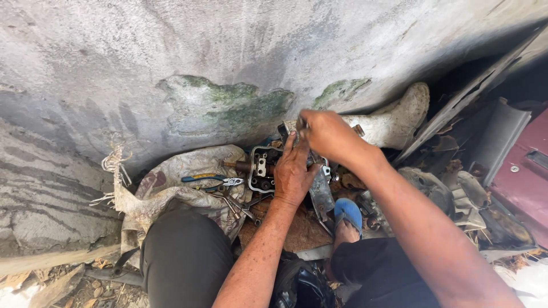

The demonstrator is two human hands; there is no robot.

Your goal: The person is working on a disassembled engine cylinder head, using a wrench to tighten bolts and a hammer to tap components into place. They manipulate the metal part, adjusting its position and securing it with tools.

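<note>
Bracing the metal engine part (264, 169) on the ground before your knees, your left hand (293, 174) lies flat while your right hand (326, 136) clenches a tool; it looks heavy, rigid, greasy, so grip its edges.

A greasy grey metal engine head (264, 169) lies on the ground beside a concrete wall.

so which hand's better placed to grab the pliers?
Left, probably. The left hand rests on the engine part, right beside the pliers on the sack. The right hand is farther off, gripping something.
</note>
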